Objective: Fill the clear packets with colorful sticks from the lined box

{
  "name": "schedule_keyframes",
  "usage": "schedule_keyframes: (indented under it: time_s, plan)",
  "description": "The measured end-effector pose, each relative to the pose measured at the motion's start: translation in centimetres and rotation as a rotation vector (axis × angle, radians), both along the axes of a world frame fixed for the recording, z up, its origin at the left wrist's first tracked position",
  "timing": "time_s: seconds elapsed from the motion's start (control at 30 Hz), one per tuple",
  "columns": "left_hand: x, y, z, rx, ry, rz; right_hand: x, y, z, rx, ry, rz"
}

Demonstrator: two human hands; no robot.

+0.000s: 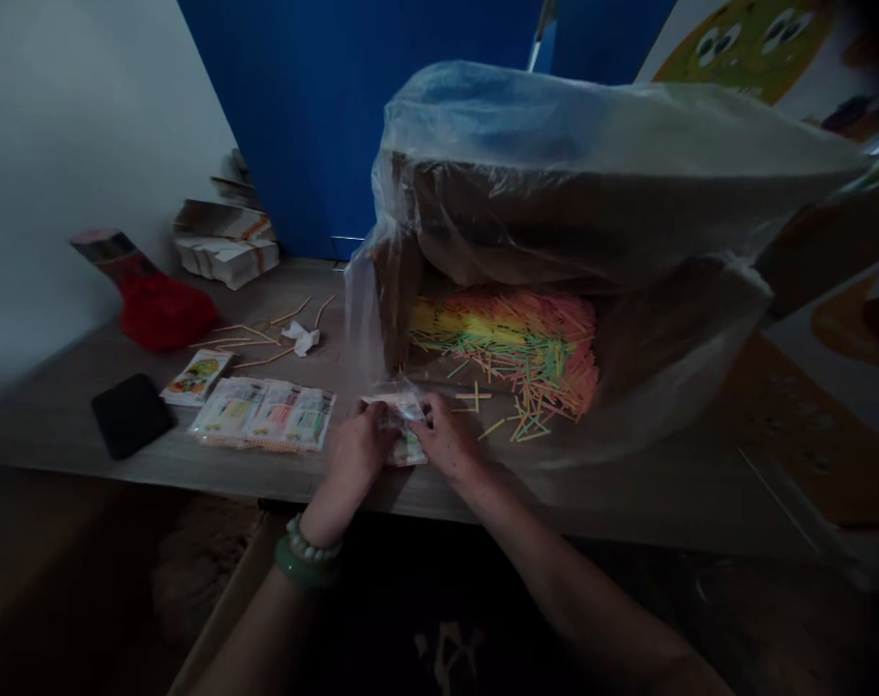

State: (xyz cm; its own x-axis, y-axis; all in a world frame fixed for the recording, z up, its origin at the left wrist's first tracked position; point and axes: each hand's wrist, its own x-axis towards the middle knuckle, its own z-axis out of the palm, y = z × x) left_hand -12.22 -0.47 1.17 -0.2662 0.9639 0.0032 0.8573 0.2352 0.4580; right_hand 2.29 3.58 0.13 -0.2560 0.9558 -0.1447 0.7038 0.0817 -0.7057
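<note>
My left hand (358, 452) and my right hand (448, 440) meet at the table's front edge, both pinching a small clear packet (399, 414) between them. The left wrist wears green and pale bead bracelets. Just behind the hands lies a cardboard box (497, 222) on its side, wrapped in clear plastic, with a heap of coloured sticks (518, 343) spilling out of its open mouth. A few loose coloured sticks lie on the table right of my right hand.
A row of filled printed packets (265, 414) lies left of my hands, with one more packet (198, 375) beyond and a black pad (131, 414) further left. A red mesh bag (164, 309), plain wooden sticks, crumpled paper and stacked folded cartons (225, 246) sit toward the back wall.
</note>
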Motion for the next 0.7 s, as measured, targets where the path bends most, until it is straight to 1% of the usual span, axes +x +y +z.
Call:
schedule_keyframes:
  time_s: [0.07,0.13,0.27,0.33,0.4,0.43,0.47,0.5,0.53,0.6,0.63,0.67,0.7]
  plan:
    - [0.2,-0.2,-0.3,0.019,0.02,-0.002,-0.4,-0.3,-0.3,-0.024,-0.055,0.03]
    - [0.0,-0.4,-0.7,0.053,-0.004,0.007,-0.5,-0.5,-0.5,-0.013,-0.052,0.027]
    - [-0.9,-0.7,-1.3,0.119,-0.03,0.047,1.0,-0.5,0.1,0.031,-0.044,0.051]
    - [-1.0,-1.0,-1.1,0.172,-0.012,0.075,2.4,-0.7,0.8,0.047,-0.088,0.049]
    - [-0.7,-1.4,-0.5,0.252,-0.003,0.12,3.7,-0.9,1.5,0.071,-0.084,-0.021]
    - [-0.3,-1.5,0.0,0.292,-0.034,0.139,4.2,-1.0,1.7,0.084,-0.027,-0.071]
    - [0.3,-1.6,0.4,0.324,-0.114,0.149,4.5,-1.1,1.9,0.09,0.072,-0.119]
    - [1.0,-1.5,0.8,0.334,-0.253,0.14,4.5,-1.2,2.0,0.078,0.205,-0.151]
    - [1.8,-1.3,1.2,0.312,-0.445,0.115,4.4,-1.3,2.1,0.044,0.355,-0.158]
    - [3.6,-0.6,1.7,0.191,-0.901,0.057,3.9,-1.3,2.0,-0.057,0.621,-0.12]
    - [4.4,-0.2,1.8,0.133,-1.106,0.05,3.8,-1.1,2.0,-0.106,0.701,-0.083]
    - [5.1,0.2,1.9,0.099,-1.259,0.058,3.9,-0.8,2.0,-0.141,0.737,-0.039]
    - [5.7,0.5,2.0,0.101,-1.358,0.087,4.3,-0.4,2.1,-0.152,0.731,0.005]
